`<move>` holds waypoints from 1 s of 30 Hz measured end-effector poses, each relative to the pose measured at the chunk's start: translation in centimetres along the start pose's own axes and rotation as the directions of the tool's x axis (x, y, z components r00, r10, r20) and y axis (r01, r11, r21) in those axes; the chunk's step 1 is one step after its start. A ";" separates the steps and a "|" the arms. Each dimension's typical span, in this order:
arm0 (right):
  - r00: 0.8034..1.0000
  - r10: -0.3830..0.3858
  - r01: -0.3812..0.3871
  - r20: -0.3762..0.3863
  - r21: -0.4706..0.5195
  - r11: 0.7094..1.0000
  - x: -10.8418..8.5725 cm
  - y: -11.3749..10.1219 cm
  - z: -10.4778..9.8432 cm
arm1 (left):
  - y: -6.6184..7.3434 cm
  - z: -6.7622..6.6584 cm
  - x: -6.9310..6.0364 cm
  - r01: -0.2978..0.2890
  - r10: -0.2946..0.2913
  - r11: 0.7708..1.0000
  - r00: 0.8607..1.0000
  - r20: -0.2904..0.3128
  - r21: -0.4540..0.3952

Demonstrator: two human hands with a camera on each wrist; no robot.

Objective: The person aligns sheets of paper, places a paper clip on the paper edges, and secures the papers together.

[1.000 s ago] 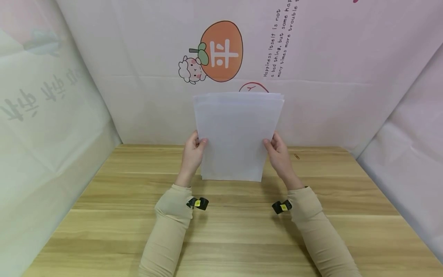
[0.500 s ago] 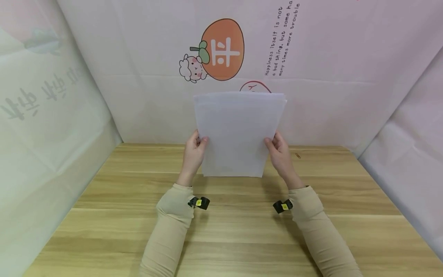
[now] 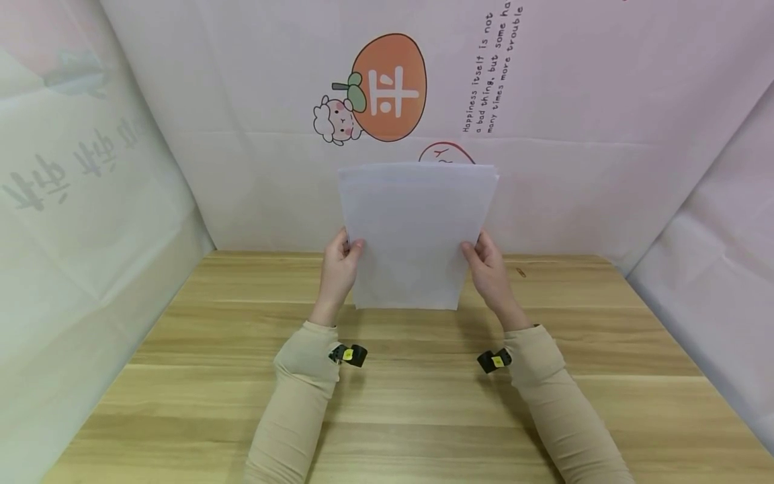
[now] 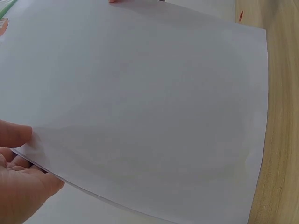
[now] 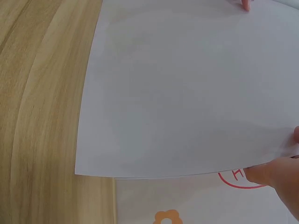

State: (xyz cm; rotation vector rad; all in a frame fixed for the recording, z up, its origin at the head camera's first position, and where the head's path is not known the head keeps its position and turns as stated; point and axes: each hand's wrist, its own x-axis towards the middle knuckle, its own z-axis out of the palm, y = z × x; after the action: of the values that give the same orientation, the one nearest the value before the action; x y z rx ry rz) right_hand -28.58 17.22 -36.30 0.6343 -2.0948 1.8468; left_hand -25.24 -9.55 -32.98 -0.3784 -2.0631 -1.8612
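Note:
A stack of white paper sheets (image 3: 414, 235) is held up in front of the body, its top edges slightly uneven. The left hand (image 3: 338, 272) grips its left edge, thumb on the near face and fingers behind. On the right edge the right hand (image 3: 491, 275) pinches it the same way. In the left wrist view the left hand (image 4: 23, 172) has its thumb on the paper (image 4: 154, 107). In the right wrist view the right hand (image 5: 280, 179) holds the edge of the paper (image 5: 187, 88).
A small orange-brown paper clip (image 3: 521, 272) lies on the wooden table (image 3: 411, 403) near its back edge, right of the right hand. Behind the table hangs a printed cloth (image 3: 242, 188) with an orange fruit drawing, and more cloth covers both sides.
Compared with a second ago, the stack's lower edge sits slightly higher in view. Both hands keep their hold, with almost no other movement.

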 end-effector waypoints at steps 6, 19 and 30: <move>1.000 0.013 -0.013 -0.006 -0.002 1.000 0.0 0.0 0.0 | -0.2 0.0 0.1 -0.004 0.004 1.000 1.000 0.004 -0.002; 0.999 0.041 -0.041 0.015 -0.034 0.999 -0.1 0.2 -0.1 | -0.2 0.0 0.0 0.038 -0.038 0.999 0.999 0.000 -0.001; 0.998 0.055 -0.054 0.013 -0.062 0.997 -0.1 0.5 -0.2 | -3.7 0.2 1.1 0.015 -0.015 1.000 1.000 -0.019 -0.010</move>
State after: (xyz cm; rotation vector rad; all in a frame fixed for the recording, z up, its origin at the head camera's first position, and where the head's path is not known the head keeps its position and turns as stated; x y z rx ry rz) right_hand -28.75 17.49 -36.74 0.5829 -2.1898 1.8034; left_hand -27.78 -9.75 -35.90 -0.3474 -2.0506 -1.8766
